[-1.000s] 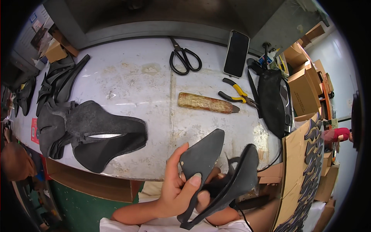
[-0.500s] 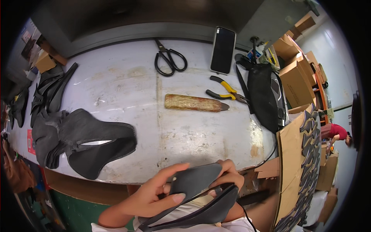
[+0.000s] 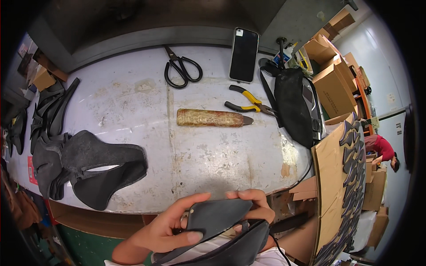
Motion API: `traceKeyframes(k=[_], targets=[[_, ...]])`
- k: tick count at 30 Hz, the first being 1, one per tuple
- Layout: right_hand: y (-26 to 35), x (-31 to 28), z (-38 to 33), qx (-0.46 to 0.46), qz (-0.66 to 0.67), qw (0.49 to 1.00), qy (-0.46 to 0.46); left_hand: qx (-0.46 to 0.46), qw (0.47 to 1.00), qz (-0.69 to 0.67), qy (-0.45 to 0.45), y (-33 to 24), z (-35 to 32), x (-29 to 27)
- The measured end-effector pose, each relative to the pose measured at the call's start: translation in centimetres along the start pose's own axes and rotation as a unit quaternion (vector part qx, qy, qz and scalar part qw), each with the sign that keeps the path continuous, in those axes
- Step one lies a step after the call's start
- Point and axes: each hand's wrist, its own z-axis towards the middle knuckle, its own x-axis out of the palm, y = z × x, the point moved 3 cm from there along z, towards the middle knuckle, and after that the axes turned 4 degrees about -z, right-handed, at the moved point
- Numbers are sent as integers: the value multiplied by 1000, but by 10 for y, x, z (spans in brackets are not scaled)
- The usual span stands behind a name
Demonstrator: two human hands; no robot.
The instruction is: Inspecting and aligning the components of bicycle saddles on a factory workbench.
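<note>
Close to my body, below the table's near edge, both hands hold a black bicycle saddle cover [image 3: 219, 213] with a long opening down its middle. My left hand [image 3: 166, 228] grips its left side, thumb on the upper face and fingers around the edge. My right hand [image 3: 259, 207] is closed on the far right edge, its fingers bent over the rim; part of that hand is hidden behind the cover. On the table to the left lies a stack of similar black saddle covers [image 3: 108, 148], with more black pieces [image 3: 57, 111] behind it.
On the worn white table [image 3: 213, 164] lie black-handled scissors [image 3: 182, 73], a phone [image 3: 244, 55], yellow-and-black pliers [image 3: 250, 101], a tape-wrapped blade tool [image 3: 211, 118] and a black pouch [image 3: 293, 106]. At right stand a cardboard sheet with dark pieces [image 3: 348, 164] and boxes [image 3: 335, 91]. Another person [image 3: 384, 148] bends far right.
The head view has shifted slightly, so the table things sit further left. The held saddle cover has tilted a little, its far right corner lower, and my right fingers lie further along its far edge.
</note>
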Motion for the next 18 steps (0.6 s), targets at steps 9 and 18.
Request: traceKeyframes(k=[9, 18], targets=[[5, -2, -23, -149, -143, 969, 137, 62, 751, 656, -34, -51, 2, 12], [9, 4, -17, -283, -371, 882, 66, 323, 673, 663, 54, -36, 4, 25]])
